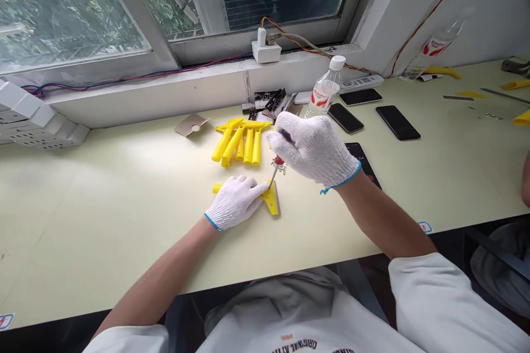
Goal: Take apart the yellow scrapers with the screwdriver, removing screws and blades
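Observation:
A yellow scraper [271, 202] with a metal blade along its right end lies flat on the table. My left hand [235, 199], in a white knit glove, is closed over its handle and holds it down. Gloved as well, my right hand [313, 146] grips a screwdriver [279, 161] with a red handle, most of which the fingers hide. The shaft points down and its tip meets the scraper's head near my left fingertips. Just behind the shaft lie several small screws [282, 167]. Beyond them sits a group of yellow scraper handles [242, 140].
A water bottle [325, 88] stands behind my right hand. Phones [398, 122] lie to the right, one partly under my wrist. Black-and-white packets [269, 103] and a brown card [192, 125] are near the sill. White plastic housings [45, 121] stand at left. A person's arm shows far right.

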`<state>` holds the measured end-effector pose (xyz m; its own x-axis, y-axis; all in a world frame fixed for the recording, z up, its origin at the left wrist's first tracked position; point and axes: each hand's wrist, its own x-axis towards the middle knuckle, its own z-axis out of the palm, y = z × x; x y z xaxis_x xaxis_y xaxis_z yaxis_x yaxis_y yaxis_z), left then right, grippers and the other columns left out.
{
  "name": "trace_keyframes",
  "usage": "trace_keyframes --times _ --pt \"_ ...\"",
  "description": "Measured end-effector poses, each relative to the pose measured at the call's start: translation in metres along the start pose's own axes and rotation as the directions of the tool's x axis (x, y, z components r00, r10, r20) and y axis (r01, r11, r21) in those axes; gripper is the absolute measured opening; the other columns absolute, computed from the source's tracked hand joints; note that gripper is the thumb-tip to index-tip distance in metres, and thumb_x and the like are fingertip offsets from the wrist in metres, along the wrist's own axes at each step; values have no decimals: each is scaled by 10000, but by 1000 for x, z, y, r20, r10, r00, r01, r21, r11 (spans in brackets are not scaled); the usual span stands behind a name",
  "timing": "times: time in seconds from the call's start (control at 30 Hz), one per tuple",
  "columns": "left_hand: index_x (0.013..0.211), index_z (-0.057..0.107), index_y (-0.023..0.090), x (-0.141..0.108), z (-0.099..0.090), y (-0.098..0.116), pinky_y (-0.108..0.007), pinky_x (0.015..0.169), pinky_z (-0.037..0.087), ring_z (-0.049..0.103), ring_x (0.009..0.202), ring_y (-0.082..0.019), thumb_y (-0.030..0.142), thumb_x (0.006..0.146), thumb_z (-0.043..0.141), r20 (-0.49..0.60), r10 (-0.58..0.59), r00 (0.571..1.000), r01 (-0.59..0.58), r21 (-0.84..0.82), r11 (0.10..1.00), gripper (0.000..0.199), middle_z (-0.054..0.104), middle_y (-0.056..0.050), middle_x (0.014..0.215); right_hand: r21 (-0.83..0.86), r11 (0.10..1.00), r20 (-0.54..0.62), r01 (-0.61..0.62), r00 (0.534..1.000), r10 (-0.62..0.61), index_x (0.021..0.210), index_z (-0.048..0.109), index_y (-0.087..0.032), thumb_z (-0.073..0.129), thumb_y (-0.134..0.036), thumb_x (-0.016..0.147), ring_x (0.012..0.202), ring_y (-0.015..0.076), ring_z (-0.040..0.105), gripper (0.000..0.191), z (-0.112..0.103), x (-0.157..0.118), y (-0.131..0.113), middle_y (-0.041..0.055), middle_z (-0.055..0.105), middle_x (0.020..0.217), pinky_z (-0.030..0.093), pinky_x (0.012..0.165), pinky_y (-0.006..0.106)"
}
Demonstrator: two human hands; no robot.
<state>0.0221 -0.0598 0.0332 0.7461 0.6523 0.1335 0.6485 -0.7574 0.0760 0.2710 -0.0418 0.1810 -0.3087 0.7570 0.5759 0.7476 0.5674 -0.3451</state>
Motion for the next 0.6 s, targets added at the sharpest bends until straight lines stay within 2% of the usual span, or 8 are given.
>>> trace_keyframes --times 0.1,0.2,0.3,0.47,0.6 --pt "1475 619 321 1 0 -12 -406 772 459 640 937 -269 325 1120 484 -43 -42 998 43 11 999 379 702 -90 1104 -255 963 23 -90 995 99 808 680 -183 492 -442 1084 600 173 522 423 -1 13 -20 40 624 646 296 623 327" --pt "1463 629 327 2 1 -21 -405 775 454 647 947 -267 315 1106 511 -58 -50 997 51 12 999 376 705 -80 1102 -318 935 23 -159 984 175 793 713 -172 524 -464 1066 673 212 574 442 3 25 -27 75 647 659 317 651 329" --pt "1455 633 320 3 2 -25 -410 766 452 650 954 -269 321 1098 522 -50 -30 998 31 16 999 373 708 -75 1105 -280 947 25 -155 985 168 779 719 -171 559 -409 1035 704 221 578 384 9 36 -19 82 655 661 341 677 340" --pt "1409 651 307 6 2 -24 -409 765 458 660 974 -270 326 1090 537 -49 2 999 -2 -2 1000 340 708 -76 1104 -92 995 104 -21 994 31 740 664 -184 539 -366 1029 641 164 507 364 16 45 0 36 640 662 305 661 329" --pt "1396 650 306 7 2 -25 -411 761 458 661 969 -267 327 1095 524 -48 4 999 -4 7 1000 327 713 -73 1106 -5 1000 115 20 993 -19 746 630 -187 503 -368 1049 608 137 468 376 16 46 3 10 611 653 285 653 317"
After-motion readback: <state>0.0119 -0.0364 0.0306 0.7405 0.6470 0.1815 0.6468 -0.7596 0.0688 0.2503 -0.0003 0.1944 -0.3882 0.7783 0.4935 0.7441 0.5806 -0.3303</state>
